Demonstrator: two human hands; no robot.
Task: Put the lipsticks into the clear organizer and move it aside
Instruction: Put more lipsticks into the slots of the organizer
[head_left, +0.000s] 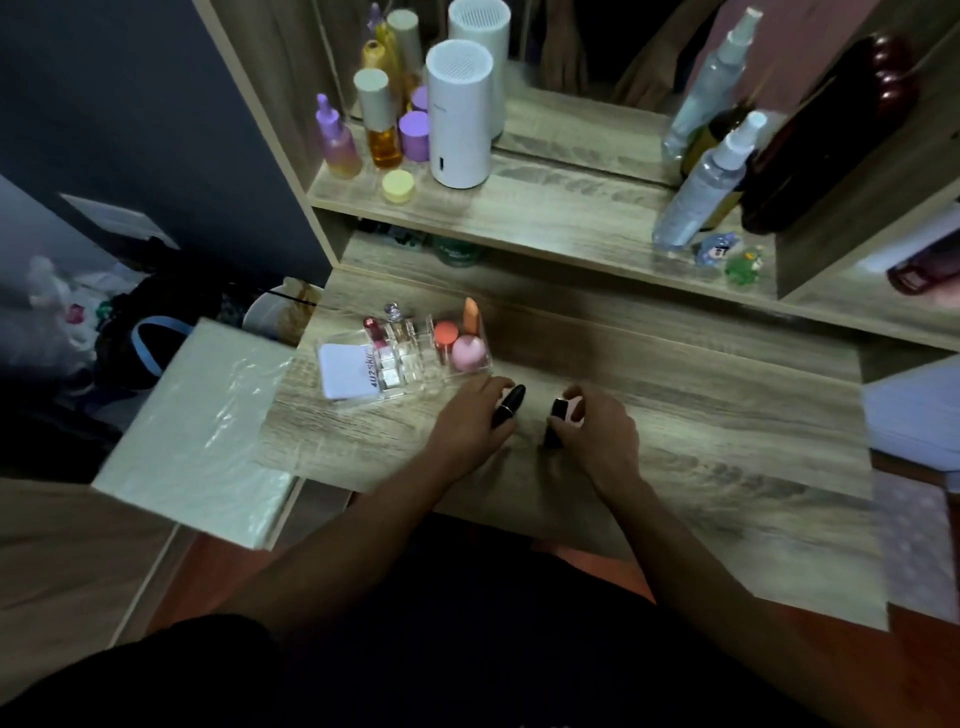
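On the wooden desk (675, 415), both hands (470, 423) (597, 428) curl around black lipsticks (510, 405) (557, 415).

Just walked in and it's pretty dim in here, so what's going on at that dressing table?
A person is tidying makeup. The left hand holds a black lipstick, and the right hand grips another dark lipstick, both just above the wooden table. The clear organizer sits beyond the left hand, already holding a few items, including a pink lipstick and a pink sponge. Neither black lipstick is in it yet.
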